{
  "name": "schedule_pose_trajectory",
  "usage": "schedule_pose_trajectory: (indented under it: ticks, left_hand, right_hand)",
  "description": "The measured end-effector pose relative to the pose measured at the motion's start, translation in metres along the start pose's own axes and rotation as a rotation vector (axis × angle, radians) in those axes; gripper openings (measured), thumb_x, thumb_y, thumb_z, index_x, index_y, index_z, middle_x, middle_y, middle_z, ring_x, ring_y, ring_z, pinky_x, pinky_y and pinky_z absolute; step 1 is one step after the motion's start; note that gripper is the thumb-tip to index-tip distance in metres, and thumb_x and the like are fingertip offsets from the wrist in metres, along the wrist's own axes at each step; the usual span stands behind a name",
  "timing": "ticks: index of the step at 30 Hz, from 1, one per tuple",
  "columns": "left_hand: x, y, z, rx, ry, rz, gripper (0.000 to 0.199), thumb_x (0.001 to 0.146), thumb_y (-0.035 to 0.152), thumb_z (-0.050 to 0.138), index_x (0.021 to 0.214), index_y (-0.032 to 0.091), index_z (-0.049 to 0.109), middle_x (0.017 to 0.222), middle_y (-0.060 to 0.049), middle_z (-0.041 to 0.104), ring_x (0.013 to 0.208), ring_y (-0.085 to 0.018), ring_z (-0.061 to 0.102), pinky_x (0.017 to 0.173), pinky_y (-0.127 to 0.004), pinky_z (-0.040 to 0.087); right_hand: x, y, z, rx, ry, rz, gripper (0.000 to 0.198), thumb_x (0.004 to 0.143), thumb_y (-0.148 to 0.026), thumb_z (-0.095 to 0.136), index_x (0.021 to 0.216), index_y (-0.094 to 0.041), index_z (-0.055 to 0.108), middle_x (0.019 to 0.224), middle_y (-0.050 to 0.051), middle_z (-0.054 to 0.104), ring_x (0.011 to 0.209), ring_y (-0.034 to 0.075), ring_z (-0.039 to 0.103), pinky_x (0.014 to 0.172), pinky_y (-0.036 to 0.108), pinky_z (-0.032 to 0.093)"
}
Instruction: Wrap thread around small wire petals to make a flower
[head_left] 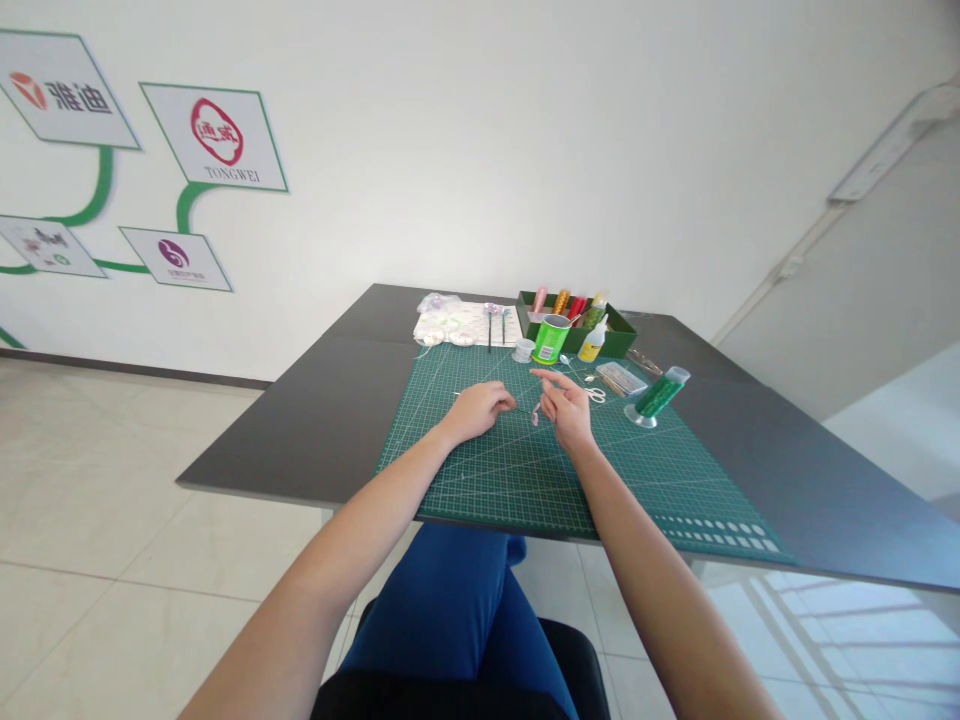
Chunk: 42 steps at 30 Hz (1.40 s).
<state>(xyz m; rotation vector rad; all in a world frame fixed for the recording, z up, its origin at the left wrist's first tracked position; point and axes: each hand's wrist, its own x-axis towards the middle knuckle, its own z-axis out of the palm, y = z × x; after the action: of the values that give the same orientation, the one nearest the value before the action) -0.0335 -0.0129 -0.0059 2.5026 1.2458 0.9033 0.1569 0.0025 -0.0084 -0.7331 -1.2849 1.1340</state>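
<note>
My left hand [484,409] bends its fingers narrowly and my right hand [568,405] stretches its index finger, their grips unclear, with a small pink piece [535,414] at my right hand's nine o'clock.

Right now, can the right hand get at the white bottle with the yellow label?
Probably yes: the white bottle stands beyond the right hand, and nothing tall appears to block the way.
</note>
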Motion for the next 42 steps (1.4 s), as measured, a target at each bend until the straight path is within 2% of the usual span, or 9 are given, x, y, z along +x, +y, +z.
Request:
schedule_pose_trajectory:
  ticks: [13, 42]
  left_hand:
    - [-0.0013, -0.0004, 0.0, 0.02, -0.023, 0.019, 0.023, 0.094, 0.011, 0.053, 0.093, 0.019, 0.075, 0.097, -0.004, 0.072, 0.095, -0.018, 0.067, 0.084, -0.028, 0.051]
    - [0.0006, 0.0032, -0.0027, -0.052, -0.04, 0.04, 0.016, 0.094, 0.011, 0.058, 0.09, 0.017, 0.073, 0.097, -0.004, 0.072, 0.092, -0.017, 0.067, 0.085, -0.029, 0.05]
  right_hand:
    - [0.001, -0.0018, -0.0002, 0.016, 0.01, 0.023, 0.029, 0.08, -0.037, 0.071, 0.098, -0.014, 0.073, 0.04, -0.012, 0.028, 0.037, 0.006, 0.019, 0.041, 0.024, 0.012]
    - [0.0025, -0.0014, -0.0029, 0.081, 0.048, 0.034, 0.032, 0.078, -0.035, 0.073, 0.103, -0.014, 0.073, 0.039, -0.012, 0.027, 0.036, 0.006, 0.019, 0.041, 0.024, 0.012]
